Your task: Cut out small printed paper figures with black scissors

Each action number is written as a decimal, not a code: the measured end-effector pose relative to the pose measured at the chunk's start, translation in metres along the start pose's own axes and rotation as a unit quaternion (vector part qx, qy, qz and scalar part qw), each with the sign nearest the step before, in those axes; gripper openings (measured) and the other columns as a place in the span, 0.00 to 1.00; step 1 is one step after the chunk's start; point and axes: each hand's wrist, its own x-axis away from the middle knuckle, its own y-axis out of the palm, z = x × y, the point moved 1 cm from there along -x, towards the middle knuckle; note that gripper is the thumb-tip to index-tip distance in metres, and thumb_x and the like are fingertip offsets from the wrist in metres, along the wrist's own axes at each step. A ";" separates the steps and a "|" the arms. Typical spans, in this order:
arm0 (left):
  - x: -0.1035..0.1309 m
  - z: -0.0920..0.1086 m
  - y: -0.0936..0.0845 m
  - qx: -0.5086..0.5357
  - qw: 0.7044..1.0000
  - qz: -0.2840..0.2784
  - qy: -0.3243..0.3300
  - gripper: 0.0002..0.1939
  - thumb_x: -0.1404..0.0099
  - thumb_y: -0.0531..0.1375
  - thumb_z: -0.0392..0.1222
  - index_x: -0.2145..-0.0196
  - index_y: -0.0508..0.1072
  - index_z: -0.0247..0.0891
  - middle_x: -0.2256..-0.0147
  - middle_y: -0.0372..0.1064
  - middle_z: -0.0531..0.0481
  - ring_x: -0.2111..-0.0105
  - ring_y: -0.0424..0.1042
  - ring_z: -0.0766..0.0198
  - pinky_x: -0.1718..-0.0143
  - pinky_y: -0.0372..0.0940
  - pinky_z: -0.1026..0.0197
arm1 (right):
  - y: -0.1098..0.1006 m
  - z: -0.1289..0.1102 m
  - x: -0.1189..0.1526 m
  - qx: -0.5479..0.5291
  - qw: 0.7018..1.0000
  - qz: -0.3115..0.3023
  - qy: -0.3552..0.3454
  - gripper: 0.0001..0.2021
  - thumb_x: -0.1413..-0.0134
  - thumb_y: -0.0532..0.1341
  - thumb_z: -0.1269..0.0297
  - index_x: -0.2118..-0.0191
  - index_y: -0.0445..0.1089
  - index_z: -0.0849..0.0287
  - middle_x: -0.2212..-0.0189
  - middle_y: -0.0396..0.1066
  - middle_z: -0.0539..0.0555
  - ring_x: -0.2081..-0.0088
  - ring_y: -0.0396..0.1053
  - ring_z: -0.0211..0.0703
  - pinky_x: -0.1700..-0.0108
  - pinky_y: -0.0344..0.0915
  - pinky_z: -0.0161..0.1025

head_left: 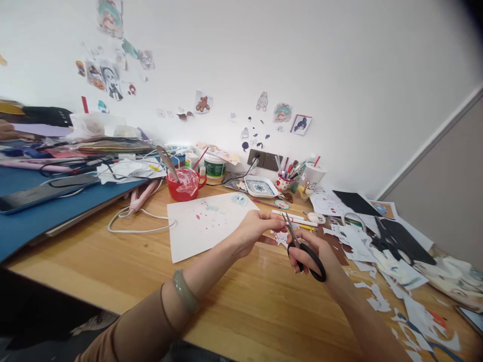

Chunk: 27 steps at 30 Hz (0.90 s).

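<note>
- From my end the desk [241,296] spreads wide, a white sheet [188,241] flat on it
- My right hand [311,249] has its fingers closed through the handles of the scissors [293,235], which slant away and leftward
- My left hand [252,230] is nearer the cutout [279,237], fingertips pinched together on it, just left of the scissors; its long axis I cannot tell
- The red mug [176,191] holds crumpled plastic [187,181] and a blade-like tool [168,163]
- The cup [286,182] holds pens [289,168]

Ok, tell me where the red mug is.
The red mug stands left of centre in the head view, on the wooden table, left of the green-and-white tub and just behind the white sheet.
</note>
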 end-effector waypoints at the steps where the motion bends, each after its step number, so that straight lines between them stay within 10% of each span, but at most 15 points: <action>1: 0.000 0.000 0.000 0.002 1.000 0.000 -0.001 0.12 0.56 0.63 0.44 0.74 0.72 0.34 0.72 0.65 0.49 0.69 0.64 0.65 0.74 0.62 0.65 | 0.000 0.000 0.000 0.000 1.000 0.002 -0.001 0.08 0.56 0.58 0.64 0.70 0.58 0.58 0.85 0.61 0.43 0.83 0.59 0.33 0.82 0.55 0.30; 27: 0.002 0.001 0.005 0.050 0.998 -0.011 -0.038 0.11 0.54 0.63 0.44 0.74 0.72 0.35 0.75 0.68 0.49 0.70 0.66 0.66 0.72 0.60 0.66 | 0.000 0.004 0.000 0.015 1.000 0.009 -0.009 0.10 0.56 0.60 0.59 0.70 0.59 0.57 0.84 0.61 0.43 0.83 0.61 0.33 0.81 0.58 0.31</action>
